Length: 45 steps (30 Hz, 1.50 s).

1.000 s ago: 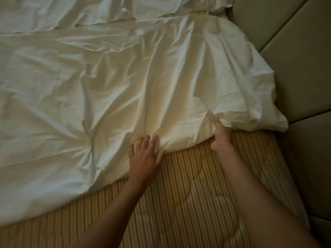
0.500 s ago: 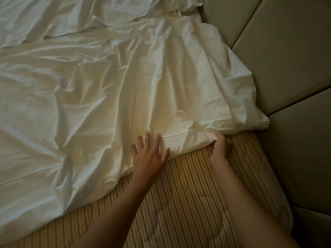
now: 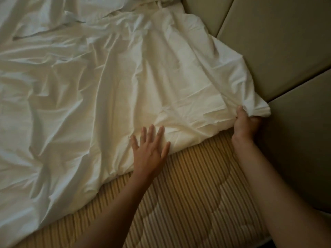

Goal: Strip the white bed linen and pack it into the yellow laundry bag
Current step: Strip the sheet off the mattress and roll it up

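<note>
A crumpled white sheet [image 3: 111,90] covers most of the bed, its loose edge running diagonally across the striped mattress [image 3: 193,197]. My left hand [image 3: 149,151] lies flat with fingers spread on that edge, pressing it down. My right hand [image 3: 246,122] grips the sheet's corner by the headboard, fingers curled under the bunched fabric. A second white piece of linen [image 3: 71,13] lies rumpled at the top. No yellow laundry bag is in view.
Padded beige headboard panels [image 3: 279,51] rise along the right side, close behind my right hand. The bare tan-striped mattress is exposed in the lower middle and lower right.
My right hand has moved right along the sheet's edge and now grips the corner by the headboard. My left hand stays flat on the edge. The view has shifted.
</note>
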Available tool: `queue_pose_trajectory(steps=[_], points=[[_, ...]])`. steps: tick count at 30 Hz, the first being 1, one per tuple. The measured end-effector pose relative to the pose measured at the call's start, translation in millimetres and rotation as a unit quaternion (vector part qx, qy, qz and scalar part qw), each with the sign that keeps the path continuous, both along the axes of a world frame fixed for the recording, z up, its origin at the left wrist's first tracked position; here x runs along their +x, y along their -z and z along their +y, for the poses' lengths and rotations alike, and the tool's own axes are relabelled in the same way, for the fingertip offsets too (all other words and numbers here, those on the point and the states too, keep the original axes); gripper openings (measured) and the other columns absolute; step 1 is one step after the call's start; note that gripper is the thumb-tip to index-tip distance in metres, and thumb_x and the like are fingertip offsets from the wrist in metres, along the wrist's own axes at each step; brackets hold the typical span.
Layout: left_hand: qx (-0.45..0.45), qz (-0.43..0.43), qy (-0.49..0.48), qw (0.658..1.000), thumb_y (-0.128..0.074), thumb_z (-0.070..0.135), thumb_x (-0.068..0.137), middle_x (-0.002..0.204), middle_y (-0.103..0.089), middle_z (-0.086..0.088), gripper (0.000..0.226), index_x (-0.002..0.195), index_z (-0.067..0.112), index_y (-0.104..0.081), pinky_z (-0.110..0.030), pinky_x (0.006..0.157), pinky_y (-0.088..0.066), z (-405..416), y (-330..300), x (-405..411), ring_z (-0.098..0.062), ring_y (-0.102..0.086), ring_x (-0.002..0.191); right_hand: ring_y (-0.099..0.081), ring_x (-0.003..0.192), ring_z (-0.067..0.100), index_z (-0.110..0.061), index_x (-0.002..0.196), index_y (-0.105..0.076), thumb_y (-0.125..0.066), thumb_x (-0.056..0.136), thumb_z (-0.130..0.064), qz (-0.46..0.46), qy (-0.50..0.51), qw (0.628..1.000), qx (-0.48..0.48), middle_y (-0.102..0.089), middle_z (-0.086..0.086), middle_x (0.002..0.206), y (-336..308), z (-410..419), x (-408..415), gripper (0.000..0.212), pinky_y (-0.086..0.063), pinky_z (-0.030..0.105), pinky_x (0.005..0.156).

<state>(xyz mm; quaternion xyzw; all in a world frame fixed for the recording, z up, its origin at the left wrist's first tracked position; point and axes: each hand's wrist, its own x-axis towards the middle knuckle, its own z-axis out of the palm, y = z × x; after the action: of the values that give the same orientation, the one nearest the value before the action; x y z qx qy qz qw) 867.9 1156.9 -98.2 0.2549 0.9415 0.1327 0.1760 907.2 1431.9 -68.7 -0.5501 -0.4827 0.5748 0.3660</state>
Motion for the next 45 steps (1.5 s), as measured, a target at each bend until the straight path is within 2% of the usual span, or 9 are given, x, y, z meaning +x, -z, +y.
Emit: queue_pose_trajectory(steps=[8, 12, 18, 23, 27, 32, 35, 37, 45], points=[[-0.066, 0.008, 0.041, 0.997, 0.003, 0.066, 0.092, 0.167, 0.005, -0.006, 0.072, 0.158, 0.037, -0.001, -0.062, 0.118, 0.01, 1.4, 23.1, 4.7, -0.029, 0.015, 0.153, -0.063, 0.098, 0.017, 0.0, 0.123, -0.063, -0.062, 0.092, -0.009, -0.101, 0.048, 0.992, -0.061, -0.061, 0.001, 0.105, 28.6, -15.6, 13.6, 0.032, -0.048, 0.022, 0.072], [-0.044, -0.008, 0.033, 0.998, 0.006, 0.063, 0.092, 0.163, 0.015, 0.002, 0.07, 0.158, 0.04, -0.001, -0.056, 0.118, 0.017, 1.4, 26.1, 3.0, -0.022, 0.021, 0.151, -0.07, 0.094, 0.022, -0.024, 0.086, -0.068, -0.06, 0.088, -0.041, -0.045, -0.007, 0.99, -0.135, -0.07, -0.002, 0.095, 27.6, -71.8, 22.2, 0.019, -0.058, 0.041, 0.082], [0.082, -0.043, 0.002, 0.996, -0.003, 0.062, 0.093, 0.165, -0.016, 0.001, 0.074, 0.156, 0.031, -0.025, -0.033, 0.12, 0.01, -29.0, 16.7, -1.3, -0.004, 0.005, 0.148, -0.065, 0.076, -0.001, -0.014, 0.098, -0.069, -0.076, 0.085, -0.022, -0.084, -0.153, 0.977, -0.12, -0.067, -0.012, 0.083, 36.0, -150.7, 12.0, 0.017, -0.05, 0.019, 0.07], [0.035, 0.038, -0.056, 0.997, -0.014, 0.052, 0.1, 0.164, -0.022, -0.005, 0.065, 0.155, 0.024, -0.032, -0.044, 0.123, -0.006, -71.7, 23.9, 16.6, -0.017, -0.008, 0.152, -0.059, 0.069, 0.015, -0.015, 0.076, -0.058, -0.073, 0.087, -0.014, -0.168, -0.164, 0.966, -0.107, -0.059, -0.005, 0.073, 39.7, -149.5, 10.8, 0.02, -0.045, 0.028, 0.07], [0.166, -0.011, -0.131, 0.977, -0.035, 0.047, 0.097, 0.151, -0.046, -0.004, 0.058, 0.143, 0.016, -0.053, -0.035, 0.119, -0.026, -98.8, 18.5, 30.1, -0.013, -0.03, 0.145, -0.066, 0.076, 0.019, -0.012, 0.081, -0.064, -0.069, 0.091, -0.021, -0.155, -0.11, 0.974, -0.125, -0.069, 0.005, 0.083, 35.7, -175.9, 16.4, 0.013, -0.053, 0.034, 0.072], [0.307, -0.069, -0.358, 0.879, -0.048, 0.04, 0.096, 0.09, -0.07, 0.014, 0.024, 0.094, 0.028, -0.069, -0.02, 0.077, -0.049, -151.9, -3.9, 79.1, 0.0, -0.063, 0.085, -0.072, 0.076, 0.021, -0.006, 0.084, -0.067, -0.064, 0.094, -0.011, -0.058, -0.222, 0.925, -0.303, -0.073, 0.009, 0.08, 25.4, -267.2, 33.0, 0.012, -0.06, 0.029, 0.066], [0.348, -0.214, -0.591, 0.696, -0.049, 0.042, 0.102, 0.077, -0.071, -0.013, 0.044, 0.082, 0.007, -0.067, -0.032, 0.06, -0.053, -187.4, 3.0, 90.8, -0.023, -0.067, 0.066, -0.069, 0.075, 0.02, -0.004, 0.087, -0.066, -0.06, 0.096, -0.009, -0.054, -0.286, 0.893, -0.343, -0.069, 0.013, 0.082, 24.9, -307.3, 30.5, 0.012, -0.059, 0.024, 0.065], [0.383, -0.25, -0.674, 0.58, -0.044, 0.046, 0.103, 0.081, -0.071, -0.027, 0.054, 0.089, 0.0, -0.067, -0.035, 0.057, -0.057, -201.8, 1.7, 85.4, -0.034, -0.071, 0.066, -0.068, 0.074, 0.019, -0.005, 0.088, -0.065, -0.062, 0.095, -0.012, -0.051, -0.292, 0.887, -0.354, -0.07, 0.011, 0.083, 25.7, -321.2, 20.9, 0.01, -0.058, 0.025, 0.064], [0.563, -0.2, -0.715, 0.363, -0.064, 0.042, 0.094, 0.124, -0.069, -0.005, 0.047, 0.134, 0.018, -0.059, -0.045, 0.091, -0.057, -225.4, 9.8, 47.0, -0.024, -0.067, 0.113, -0.068, 0.099, 0.035, -0.013, 0.114, -0.058, -0.062, 0.097, -0.017, -0.122, -0.269, 0.909, -0.293, -0.067, 0.015, 0.11, 36.6, -344.1, -5.6, 0.018, -0.062, 0.043, 0.067]])
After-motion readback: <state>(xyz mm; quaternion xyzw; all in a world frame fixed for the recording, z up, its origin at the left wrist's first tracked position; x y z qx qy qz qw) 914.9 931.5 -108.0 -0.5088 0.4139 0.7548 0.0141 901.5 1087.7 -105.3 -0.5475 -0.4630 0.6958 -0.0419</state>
